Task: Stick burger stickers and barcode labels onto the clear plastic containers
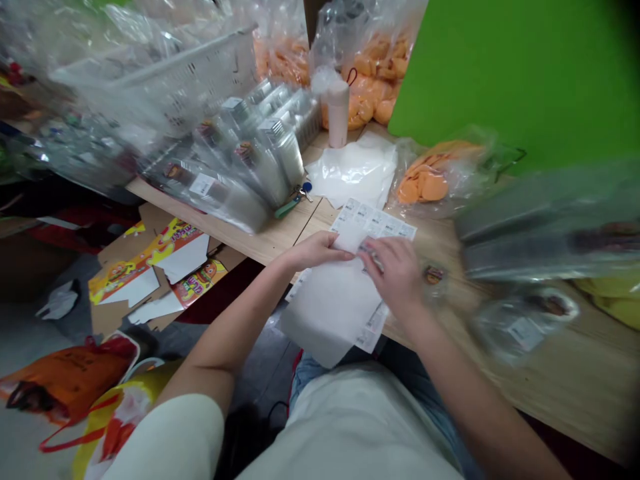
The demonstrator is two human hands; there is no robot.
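Note:
My left hand is closed on a sheet of white backing paper, thumb on top. The paper hangs over the table's front edge in front of my body. At the sheet's upper part, my right hand has its fingertips pinched together on a small printed label, partly hidden and blurred. Under the paper lies a sheet of printed barcode labels, showing above and at the lower right. Just right of my right hand, a small clear packet with a dark round sticker rests on the table.
Packed clear sleeves, keys and a pale pink bottle stand left and behind. A bag of orange discs lies at the back. Clear packages are on the right. Printed cartons lie lower left.

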